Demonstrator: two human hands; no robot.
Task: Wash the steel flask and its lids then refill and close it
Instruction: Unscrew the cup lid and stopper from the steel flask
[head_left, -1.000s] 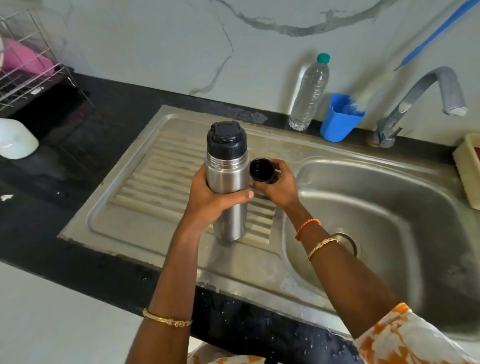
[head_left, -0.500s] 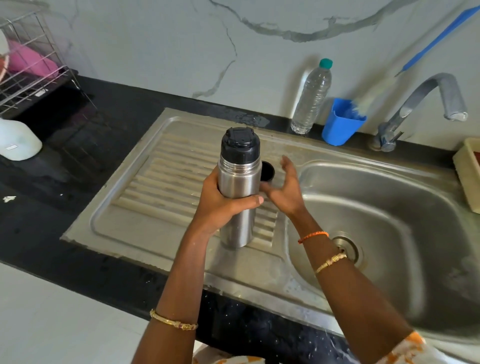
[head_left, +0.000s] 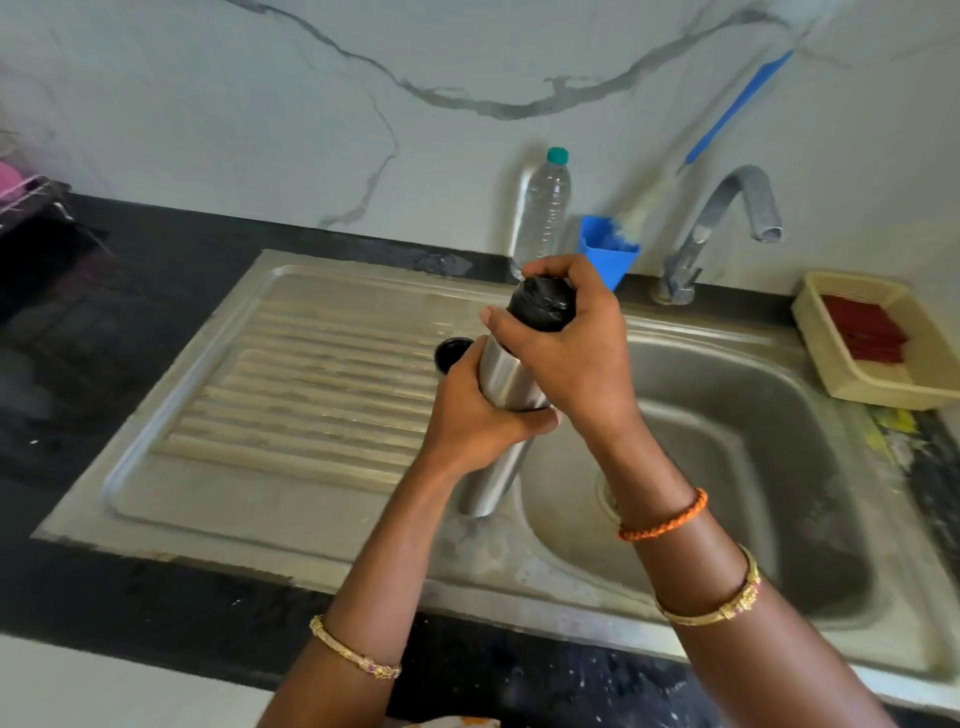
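Note:
The steel flask (head_left: 503, 379) stands tilted on the edge between the drainboard and the sink basin. My left hand (head_left: 475, 415) grips its body around the middle. My right hand (head_left: 571, 338) is curled over the black inner lid (head_left: 540, 304) at the flask's top. A small black outer cap (head_left: 451, 351) sits on the drainboard just left of the flask, partly hidden behind my left hand.
The steel sink basin (head_left: 727, 467) lies to the right, the ribbed drainboard (head_left: 311, 374) to the left. Behind stand a clear water bottle (head_left: 543, 208), a blue cup (head_left: 605, 254) holding a brush, and the tap (head_left: 722, 223). A beige tray (head_left: 878, 343) sits at right.
My right hand set the small black cap down on the drainboard, then rose and closed over the flask's black lid. The flask shifted right toward the basin and tilted.

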